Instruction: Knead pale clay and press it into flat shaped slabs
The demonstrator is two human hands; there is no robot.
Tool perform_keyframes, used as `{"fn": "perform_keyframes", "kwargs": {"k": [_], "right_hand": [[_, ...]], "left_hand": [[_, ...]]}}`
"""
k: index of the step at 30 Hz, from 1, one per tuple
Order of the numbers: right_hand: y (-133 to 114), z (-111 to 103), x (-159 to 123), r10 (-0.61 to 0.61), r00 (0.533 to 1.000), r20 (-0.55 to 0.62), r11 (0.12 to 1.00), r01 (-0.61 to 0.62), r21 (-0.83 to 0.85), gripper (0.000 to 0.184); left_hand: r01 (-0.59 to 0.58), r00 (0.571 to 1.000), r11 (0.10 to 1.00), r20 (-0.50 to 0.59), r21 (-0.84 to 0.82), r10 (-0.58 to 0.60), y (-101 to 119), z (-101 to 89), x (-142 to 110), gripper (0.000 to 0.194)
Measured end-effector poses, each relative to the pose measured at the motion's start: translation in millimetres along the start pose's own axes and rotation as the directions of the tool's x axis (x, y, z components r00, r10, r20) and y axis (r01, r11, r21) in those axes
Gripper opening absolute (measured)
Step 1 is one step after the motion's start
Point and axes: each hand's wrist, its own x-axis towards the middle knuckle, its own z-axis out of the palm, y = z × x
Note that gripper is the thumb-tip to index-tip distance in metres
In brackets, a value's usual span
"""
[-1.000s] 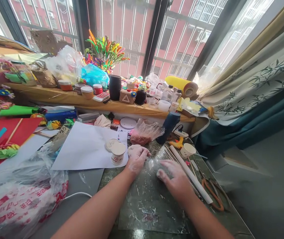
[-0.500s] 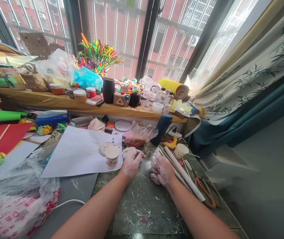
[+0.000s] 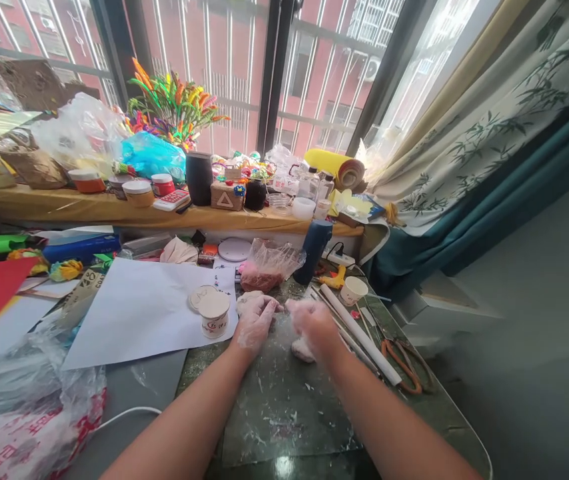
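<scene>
My left hand (image 3: 257, 321), coated in white powder, is closed with thumb and fingertips together; what they pinch, if anything, is too small to make out. Facing it across a narrow gap, my right hand (image 3: 313, 328) is curled and slightly blurred, its fingertips pressed together. Whatever it holds is hidden. A greyish-white lump of clay (image 3: 302, 351) rests on the mat below my right hand. Both hands are above the dark, white-smeared mat (image 3: 279, 400). Left of my left hand, a paper cup (image 3: 214, 319) stands on the white paper sheet (image 3: 134, 313).
A bag of reddish-brown material (image 3: 267, 270) and a dark blue cylinder (image 3: 313, 252) stand behind my hands. White tubes (image 3: 364, 340), a paper cup (image 3: 353, 291), a yellow glue gun (image 3: 333, 277) and orange-handled scissors (image 3: 402, 370) lie to the right. Plastic bags (image 3: 29, 407) fill the left.
My right hand has moved up and towards my left hand, uncovering more of the clay lump. The whole view has shifted slightly to the right.
</scene>
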Motion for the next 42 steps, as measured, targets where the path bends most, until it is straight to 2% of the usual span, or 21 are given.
{"fn": "perform_keyframes", "kwargs": {"k": [3, 6, 9, 15, 18, 20, 22, 23, 24, 25, 26, 27, 29, 32, 34, 37, 40, 42], "right_hand": [[-1.7, -7.3, -1.0, -0.113, 0.993, 0.011, 0.993, 0.114, -0.009, 0.059], [6.3, -3.3, -5.7, -0.020, 0.985, 0.170, 0.996, 0.036, -0.087, 0.060], [10.9, 0.3, -9.5, 0.007, 0.971, 0.238, 0.986, 0.033, -0.163, 0.052], [12.8, -5.5, -8.8, 0.018, 0.981, 0.194, 0.999, -0.012, -0.034, 0.057], [12.5, -15.8, -8.7, 0.029, 0.980, 0.197, 0.996, -0.012, -0.090, 0.054], [8.3, -30.5, -13.4, 0.002, 0.990, 0.144, 0.991, 0.017, -0.133, 0.048], [4.3, -49.0, -22.8, -0.057, 0.993, 0.103, 0.966, 0.081, -0.245, 0.037], [3.5, -57.9, -28.5, -0.093, 0.989, 0.114, 0.928, 0.128, -0.350, 0.040], [4.1, -65.5, -34.0, -0.121, 0.975, 0.184, 0.834, 0.200, -0.515, 0.057], [5.8, -71.2, -38.7, -0.117, 0.959, 0.260, 0.710, 0.263, -0.654, 0.076], [8.6, -74.8, -42.3, -0.090, 0.939, 0.332, 0.571, 0.322, -0.755, 0.086], [11.9, -76.1, -44.6, -0.053, 0.919, 0.390, 0.434, 0.373, -0.820, 0.087], [18.0, -73.7, -45.0, -0.001, 0.889, 0.459, 0.243, 0.445, -0.862, 0.071], [21.4, -65.5, -40.9, 0.015, 0.839, 0.544, 0.063, 0.542, -0.838, 0.047], [20.9, -62.1, -39.5, 0.014, 0.815, 0.579, 0.006, 0.579, -0.816, 0.042], [22.8, -61.9, -41.4, -0.005, 0.815, 0.579, -0.015, 0.579, -0.815, 0.040], [30.5, -65.3, -43.7, -0.038, 0.825, 0.564, 0.039, 0.566, -0.824, 0.040], [36.0, -68.6, -42.5, -0.100, 0.852, 0.514, 0.139, 0.523, -0.841, 0.035]], "left_hand": [[0.007, 1.000, 1.000, -0.007, -0.028, -0.007, 0.2, 0.6, 0.4, 0.031], [-0.006, 1.000, 0.999, -0.014, -0.035, 0.005, 0.3, 1.7, 2.3, 0.032], [-0.001, 1.000, 1.000, -0.020, -0.029, 0.001, 0.2, 1.8, 4.1, 0.035], [0.029, 1.000, 0.999, 0.002, -0.045, -0.029, 0.0, 0.3, 4.1, 0.040], [0.031, 1.000, 0.999, 0.000, -0.026, -0.031, -1.6, -0.9, 4.5, 0.043], [0.025, 1.000, 0.999, -0.004, -0.028, -0.026, -3.1, -1.4, 4.7, 0.043], [0.021, 1.000, 0.999, -0.001, -0.024, -0.021, -4.0, -1.2, 4.4, 0.042], [0.020, 1.000, 1.000, 0.001, -0.018, -0.020, -3.8, -0.9, 4.1, 0.042], [0.022, 1.000, 1.000, 0.005, -0.010, -0.022, -3.3, -0.4, 3.8, 0.040], [0.027, 1.000, 1.000, 0.009, 0.001, -0.027, -2.4, 0.1, 3.5, 0.039], [0.032, 0.999, 0.999, 0.014, 0.013, -0.032, -1.3, 0.7, 3.3, 0.037], [0.037, 0.999, 0.999, 0.018, 0.023, -0.038, -0.1, 1.1, 3.2, 0.035], [0.046, 0.999, 0.998, 0.026, 0.037, -0.047, 1.8, 1.5, 3.3, 0.032], [0.049, 0.998, 0.998, 0.037, 0.036, -0.050, 3.1, 1.1, 3.5, 0.032], [0.048, 0.998, 0.998, 0.039, 0.039, -0.049, 3.1, 0.8, 3.4, 0.032], [0.050, 0.998, 0.997, 0.038, 0.052, -0.052, 3.1, 1.2, 2.8, 0.032], [0.052, 0.998, 0.997, 0.034, 0.049, -0.053, 3.4, 2.0, 1.9, 0.031], [0.055, 0.998, 0.998, 0.031, 0.042, -0.056, 3.7, 2.3, 1.3, 0.031]]}}
